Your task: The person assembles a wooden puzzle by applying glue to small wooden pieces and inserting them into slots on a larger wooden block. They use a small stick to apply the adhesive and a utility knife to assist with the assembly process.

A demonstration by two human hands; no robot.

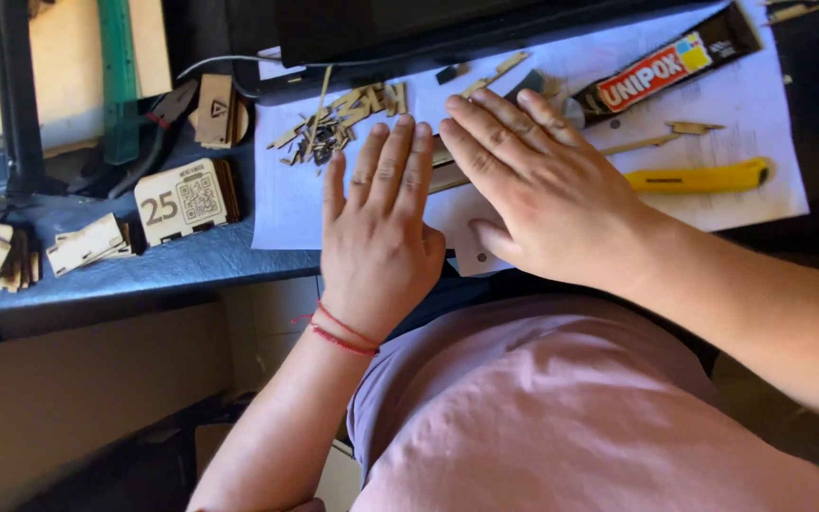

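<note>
Both palms lie flat, fingers spread, gripping nothing: my left hand (378, 228) and right hand (535, 190) press on the white paper sheet (286, 204), the right overlapping a thin wooden strip (449, 180) (mostly hidden) that runs slantwise beneath it. Beyond the fingertips on that sheet lie wooden scraps (334, 123); right of my right hand, the yellow knife (703, 176) and glue tube (670, 66).

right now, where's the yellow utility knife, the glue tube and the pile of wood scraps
yellow utility knife (699, 177), head view, middle of its handle
glue tube (670, 64), head view, middle of the tube's body
pile of wood scraps (334, 121), head view, centre of the heap on the paper
</note>
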